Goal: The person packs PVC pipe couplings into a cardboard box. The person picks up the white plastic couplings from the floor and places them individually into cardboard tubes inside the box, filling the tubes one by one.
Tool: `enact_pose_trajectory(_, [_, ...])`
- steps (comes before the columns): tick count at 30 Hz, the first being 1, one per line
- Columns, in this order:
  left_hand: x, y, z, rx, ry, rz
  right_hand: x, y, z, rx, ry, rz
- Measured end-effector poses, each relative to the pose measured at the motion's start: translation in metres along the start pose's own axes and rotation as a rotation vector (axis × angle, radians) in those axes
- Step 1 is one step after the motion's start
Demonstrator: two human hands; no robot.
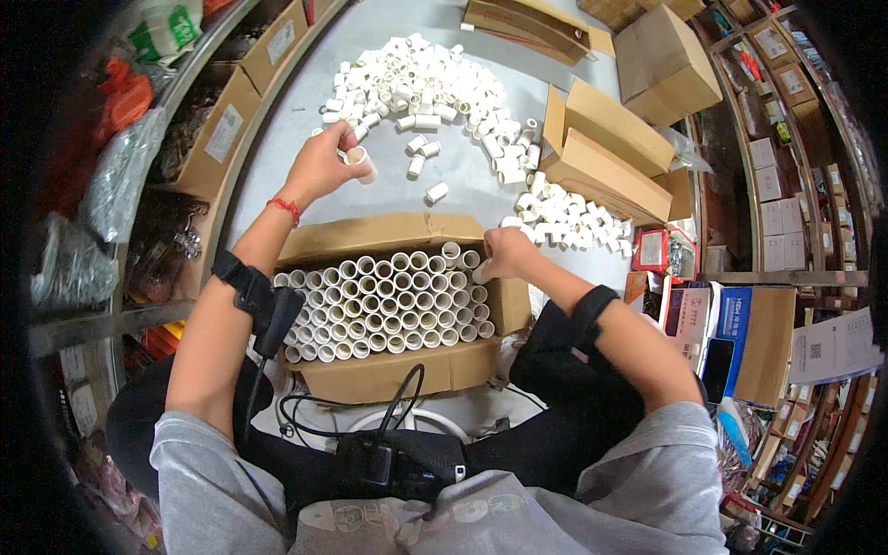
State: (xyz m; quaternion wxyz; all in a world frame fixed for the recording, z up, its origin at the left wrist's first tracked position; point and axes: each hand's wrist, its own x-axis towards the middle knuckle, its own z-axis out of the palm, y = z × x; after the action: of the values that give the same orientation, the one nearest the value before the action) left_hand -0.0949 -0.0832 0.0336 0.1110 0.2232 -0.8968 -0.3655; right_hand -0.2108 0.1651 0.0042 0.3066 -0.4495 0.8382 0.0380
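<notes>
A white plastic pipe fitting (363,166) is held by my left hand (325,161), above the floor beyond the carton. My right hand (508,254) grips another white pipe fitting (483,271) at the right end of the packed rows. An open cardboard carton (423,374) lies before me, with white fittings (388,303) standing upright in it in close rows, open ends up. Past it a large heap of loose white fittings (416,83) is spread on the grey floor. A few single ones (437,192) lie between heap and carton.
A smaller pile of white elbow fittings (572,218) lies at the right, beside an open cardboard box (610,163). A closed carton (662,66) and another open box (531,31) stand farther back. Laden shelves line both sides. A phone (718,370) rests on boxes at the right.
</notes>
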Motion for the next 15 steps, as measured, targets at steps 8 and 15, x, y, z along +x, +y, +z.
enact_pose_trajectory(8, [-0.055,0.024,-0.011,-0.215,-0.059,-0.05,0.001,-0.008,0.033,-0.064,0.135,0.038])
enact_pose_trajectory(15, [-0.09,0.017,0.003,-0.255,-0.11,-0.135,0.004,-0.012,0.041,0.015,0.317,-0.213])
